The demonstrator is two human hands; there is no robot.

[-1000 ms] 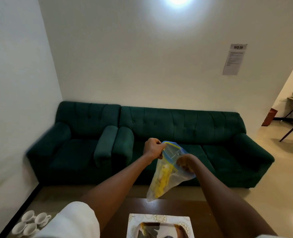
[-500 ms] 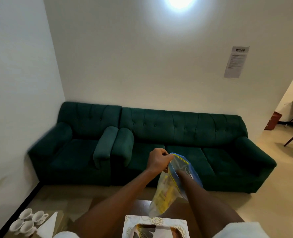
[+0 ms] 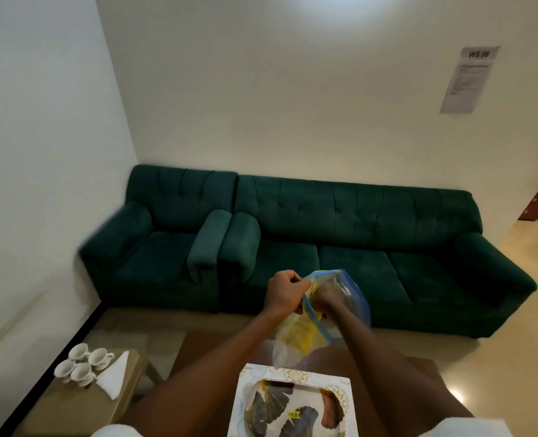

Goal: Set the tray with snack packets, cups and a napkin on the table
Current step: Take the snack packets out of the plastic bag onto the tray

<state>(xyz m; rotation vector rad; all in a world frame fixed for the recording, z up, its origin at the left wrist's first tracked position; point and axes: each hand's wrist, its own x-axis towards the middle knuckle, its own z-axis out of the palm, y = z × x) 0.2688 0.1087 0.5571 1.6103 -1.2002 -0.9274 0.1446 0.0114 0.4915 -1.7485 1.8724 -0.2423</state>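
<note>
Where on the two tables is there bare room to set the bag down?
Free: the dark table left of the tray, and the small side table's near half. Crowded: its far end, with four cups and a folded napkin.

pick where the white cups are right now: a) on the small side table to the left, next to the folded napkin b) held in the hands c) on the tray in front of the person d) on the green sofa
a: the four white cups sit grouped on the small side table, with the folded napkin beside them, while both hands hold the plastic bag over the tray.
</note>
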